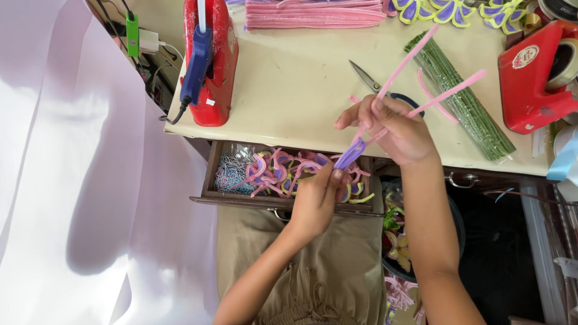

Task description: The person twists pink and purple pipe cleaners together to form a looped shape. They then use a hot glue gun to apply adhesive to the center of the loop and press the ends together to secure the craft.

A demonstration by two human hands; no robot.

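The left hand [316, 201] pinches the purple folded end of the pipe cleaners [352, 151]. The right hand [394, 129] has its fingers closed around their fuzzy pink stems, which fan out over the bench [289, 84].

My left hand [314, 201] is reaching up w/ thumb & forefinger pinching shut, tips pointing toward my right fingers. My right hand [394, 129] is sitting just above, fingers curling closed, thumb pressing vs. forefinger. Both forearms are angling up from below.
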